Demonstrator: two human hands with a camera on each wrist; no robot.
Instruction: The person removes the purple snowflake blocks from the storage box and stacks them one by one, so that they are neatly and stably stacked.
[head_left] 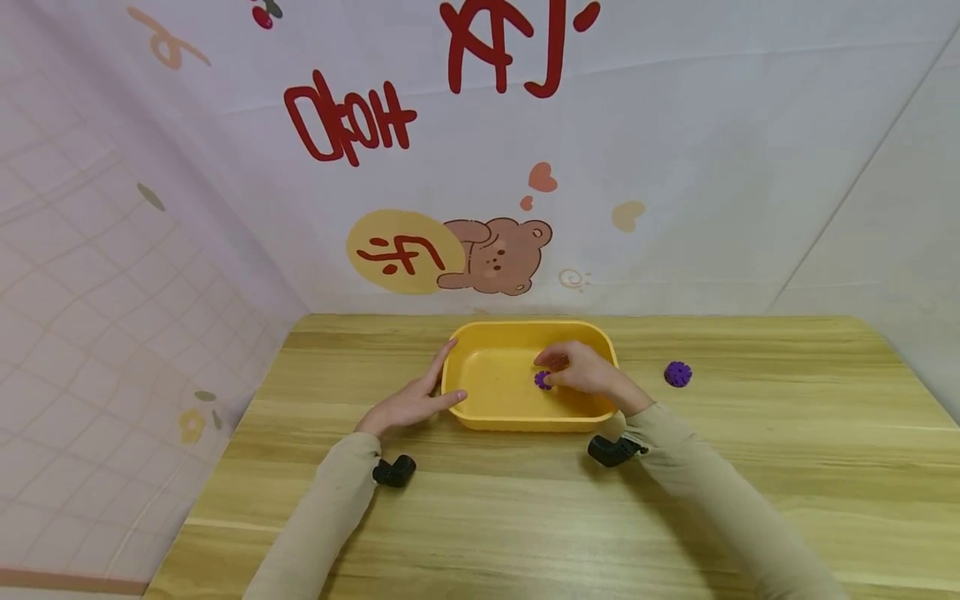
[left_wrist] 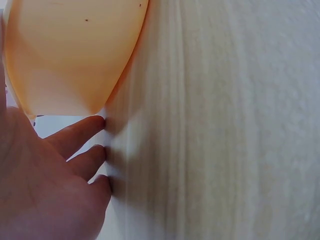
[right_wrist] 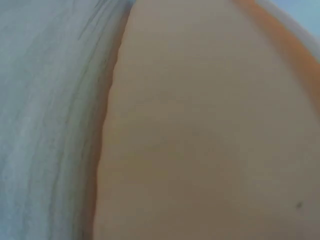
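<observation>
A yellow plastic basin (head_left: 498, 423) stands on the wooden table. At its left end my left hand (head_left: 408, 406) is spread, thumb laid over the rim and fingers along the outside. In the left wrist view, some fingertips of the left hand (left_wrist: 55, 175) rest on the tabletop beside the basin's wall (left_wrist: 75, 60). My right hand (head_left: 581, 369) reaches inside the basin and pinches a small purple notched disc (head_left: 542, 381) near the basin floor. Only the basin's outer wall (right_wrist: 200, 125) and the table fill the right wrist view; that hand is hidden there.
Right of the basin, a purple notched piece (head_left: 678, 373), thicker-looking than the disc, lies on the table (head_left: 480, 517). Behind the table's back edge hangs a white cloth (head_left: 690, 192) printed with a bear and red characters. Dark wrist mounts (head_left: 393, 472) sit below both wrists.
</observation>
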